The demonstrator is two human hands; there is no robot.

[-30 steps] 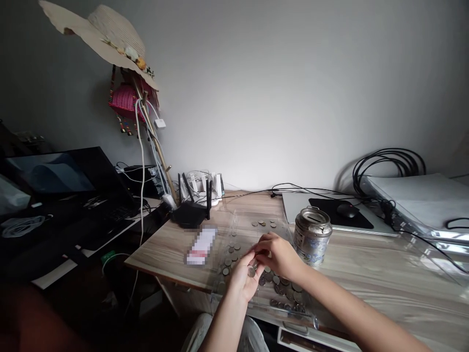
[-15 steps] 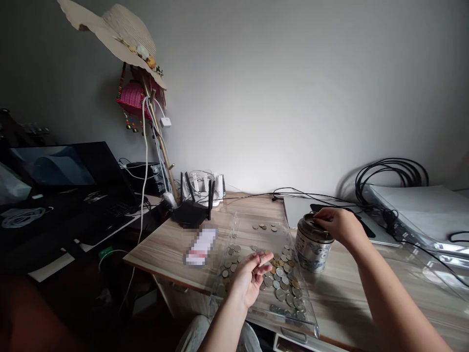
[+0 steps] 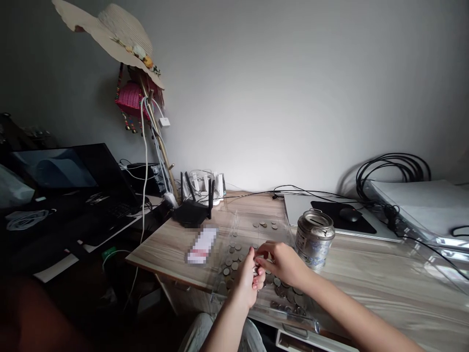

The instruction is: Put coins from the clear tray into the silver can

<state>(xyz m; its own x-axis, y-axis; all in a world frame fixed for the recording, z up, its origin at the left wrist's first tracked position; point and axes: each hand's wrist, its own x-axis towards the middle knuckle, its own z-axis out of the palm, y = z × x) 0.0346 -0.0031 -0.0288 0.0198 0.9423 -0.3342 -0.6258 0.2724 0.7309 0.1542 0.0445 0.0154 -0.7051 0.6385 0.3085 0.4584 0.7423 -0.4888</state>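
Note:
My left hand (image 3: 247, 279) is raised over a clear plastic tray (image 3: 264, 219), its fingers curled around a silvery coin (image 3: 255, 270) that shows in the palm. Reaching across from the right, my right hand (image 3: 280, 264) has its thumb and fingertips pinched together at the left palm; whatever is between them is too small to make out. Loose silver and brass-coloured coins (image 3: 234, 258) lie scattered in the tray, many hidden beneath both hands. Just right of the tray stands a round metal tin (image 3: 315, 239) with a slot in its lid.
A blurred-out paper or phone-shaped item (image 3: 202, 246) lies left of the tray. Behind it are a black router (image 3: 191, 211) and white devices. Mouse (image 3: 350, 214), mouse pad, silver laptop-like slab (image 3: 298, 208) and coiled black cables (image 3: 395, 168) are at back right.
My right hand has left the tin's lid and moved left and down to my left palm. The tin's slotted top is now uncovered. My left fingers have curled in more.

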